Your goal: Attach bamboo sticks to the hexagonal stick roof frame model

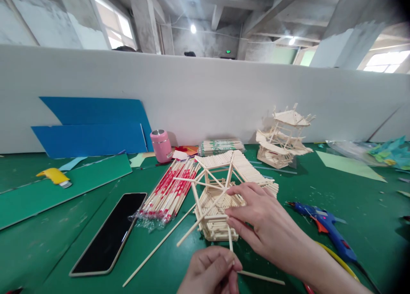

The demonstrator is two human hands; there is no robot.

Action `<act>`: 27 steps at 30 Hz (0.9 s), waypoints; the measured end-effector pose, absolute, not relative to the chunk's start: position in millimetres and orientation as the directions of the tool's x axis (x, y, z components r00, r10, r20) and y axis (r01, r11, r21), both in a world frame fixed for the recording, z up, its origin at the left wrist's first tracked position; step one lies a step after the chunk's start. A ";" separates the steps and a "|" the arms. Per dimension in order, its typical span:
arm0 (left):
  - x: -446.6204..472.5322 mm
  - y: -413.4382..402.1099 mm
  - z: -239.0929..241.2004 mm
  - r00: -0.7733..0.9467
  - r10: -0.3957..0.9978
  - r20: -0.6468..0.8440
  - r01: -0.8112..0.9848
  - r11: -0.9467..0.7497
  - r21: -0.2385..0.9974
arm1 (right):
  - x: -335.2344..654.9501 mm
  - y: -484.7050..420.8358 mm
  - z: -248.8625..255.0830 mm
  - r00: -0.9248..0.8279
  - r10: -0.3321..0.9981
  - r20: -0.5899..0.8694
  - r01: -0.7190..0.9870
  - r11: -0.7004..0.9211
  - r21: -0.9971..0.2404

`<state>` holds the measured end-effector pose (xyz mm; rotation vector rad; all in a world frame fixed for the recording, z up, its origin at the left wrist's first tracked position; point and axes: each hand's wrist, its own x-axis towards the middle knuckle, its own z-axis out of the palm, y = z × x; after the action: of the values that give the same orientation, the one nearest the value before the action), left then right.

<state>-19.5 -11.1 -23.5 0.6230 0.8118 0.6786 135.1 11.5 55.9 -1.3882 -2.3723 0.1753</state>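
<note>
A small pavilion model [220, 229] built of thin wooden sticks stands on the green table. Its roof is part covered with rows of sticks, and bare ribs meet at the top. My right hand [259, 215] reaches over its right side, fingertips gripping the frame near the rib joint and the front beam. In front of it, my left hand [211, 270] pinches the lower end of a wooden stick [230, 238] that slopes down from the frame. Another stick [262, 277] extends right from beside the left fingers; whether they hold it is hidden.
Left of the model lie a bag of red-marked sticks [173, 189], a loose long stick [153, 251] and a phone [109, 234]. A blue glue gun [326, 223] is at right. Behind stand a pink jar [161, 146] and another stick pavilion [283, 138]. A yellow cutter [54, 176] lies far left.
</note>
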 end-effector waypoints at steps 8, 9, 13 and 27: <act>-19.5 -11.0 -26.0 0.517 0.745 -0.421 -0.307 0.621 0.721 | 136.8 11.7 53.7 -0.437 0.855 0.279 0.809 0.510 -0.293; -19.7 -11.0 -26.2 0.519 0.743 -0.422 -0.307 0.623 0.720 | 136.7 12.0 53.6 -0.438 0.853 0.282 0.808 0.512 -0.292; -20.5 -10.7 -25.4 0.527 0.741 -0.416 -0.298 0.620 0.726 | 136.0 12.9 53.2 -0.436 0.853 0.288 0.809 0.511 -0.291; -19.6 -10.4 -23.3 0.532 0.721 -0.443 -0.286 0.646 0.708 | 135.8 11.2 54.8 -0.437 0.852 0.290 0.800 0.515 -0.308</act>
<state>-19.6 -10.4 -23.3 0.6161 0.7981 0.6480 135.8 11.2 54.8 -1.3600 -2.3536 0.1728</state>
